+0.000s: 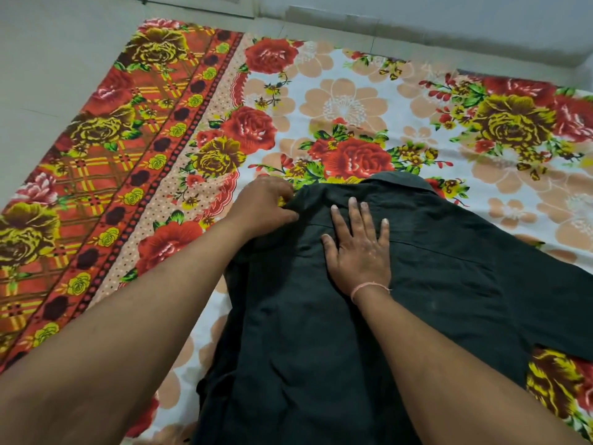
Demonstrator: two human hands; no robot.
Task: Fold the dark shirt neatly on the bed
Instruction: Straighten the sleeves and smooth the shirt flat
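Note:
The dark shirt [321,332] lies back-up on the flowered bed sheet [353,101], collar at the far end and one sleeve spread out to the right. My left hand [263,203] pinches the shirt's left shoulder edge between curled fingers and thumb. My right hand [359,248] presses flat on the upper back of the shirt, fingers straight and spread, just below the collar. The left side of the shirt is bunched and folded inward under my left forearm.
The sheet covers a low bed whose left border [106,155] is orange plaid with roses. Pale floor [48,75] lies to the left and beyond. A wall base [417,24] runs along the far side.

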